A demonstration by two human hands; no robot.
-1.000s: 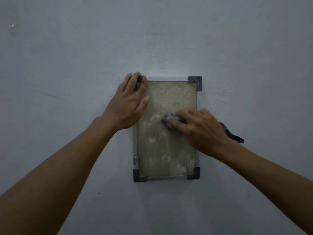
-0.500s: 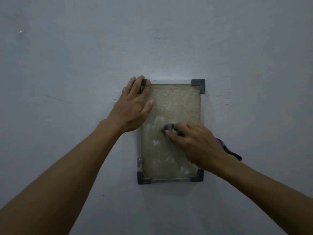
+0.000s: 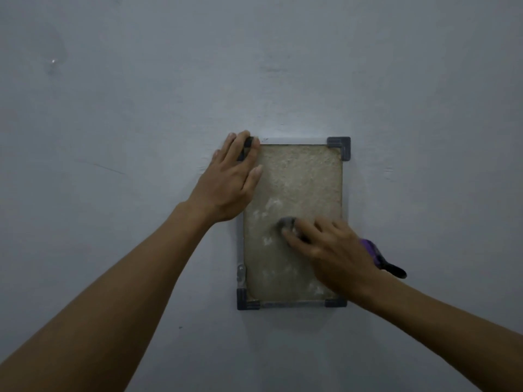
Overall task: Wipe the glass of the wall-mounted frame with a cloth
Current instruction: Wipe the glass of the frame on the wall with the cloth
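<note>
The left hand (image 3: 230,179) is lying flat on the frame (image 3: 338,145); the right hand (image 3: 331,250) is pressing a bunched cloth (image 3: 287,223) against the glass (image 3: 300,179).

Dim, even, bluish light; corners darken. The small grey wad of cloth (image 3: 286,223) is motion-blurred. Soft shadow lies under the rectangular dark-cornered frame (image 3: 338,145).

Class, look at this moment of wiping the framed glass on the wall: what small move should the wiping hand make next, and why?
Probably sweep the cloth left and down across the glass. The right hand presses it at mid-pane, pale smudges show beside and below it, and the left hand lies flat on the frame's top-left corner, steadying it.
</note>
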